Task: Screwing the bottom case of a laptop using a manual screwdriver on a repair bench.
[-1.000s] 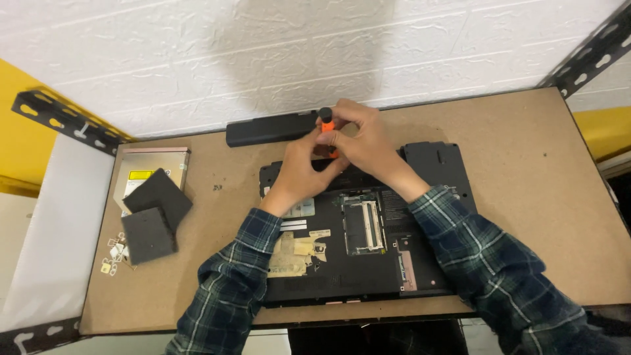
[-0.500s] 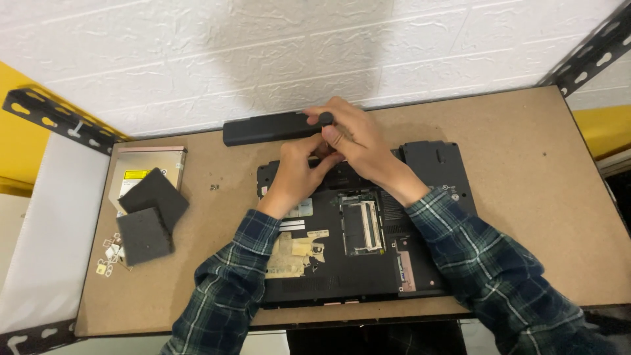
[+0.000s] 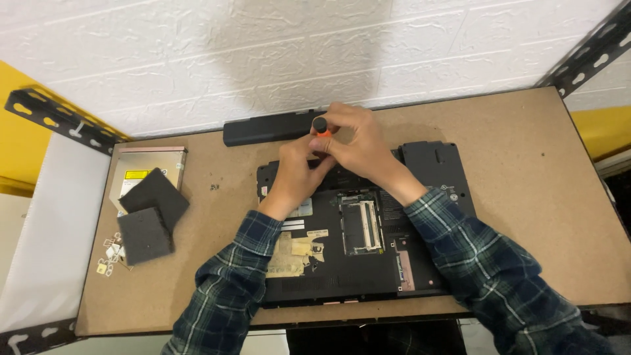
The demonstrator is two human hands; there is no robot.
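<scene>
A black laptop [image 3: 427,197] lies upside down on the brown board table [image 3: 526,151], with its memory bay open. Over the laptop's far edge, both hands meet on a screwdriver [image 3: 321,125] with a black cap and orange handle, held upright. My right hand [image 3: 358,148] wraps the handle from the right. My left hand [image 3: 296,174] pinches the lower shaft from the left. The tip is hidden behind my fingers.
A long black battery pack [image 3: 263,130] lies beyond the laptop near the wall. At the left sit a silver optical drive [image 3: 141,167], two black cover panels [image 3: 148,217] and several small screws and bits [image 3: 108,253]. Black metal shelf brackets [image 3: 52,118] flank the table corners.
The view has shifted slightly. Both hands stay on the screwdriver at the laptop's far edge; its black cap shows again above my fingers after being covered half a second ago.
</scene>
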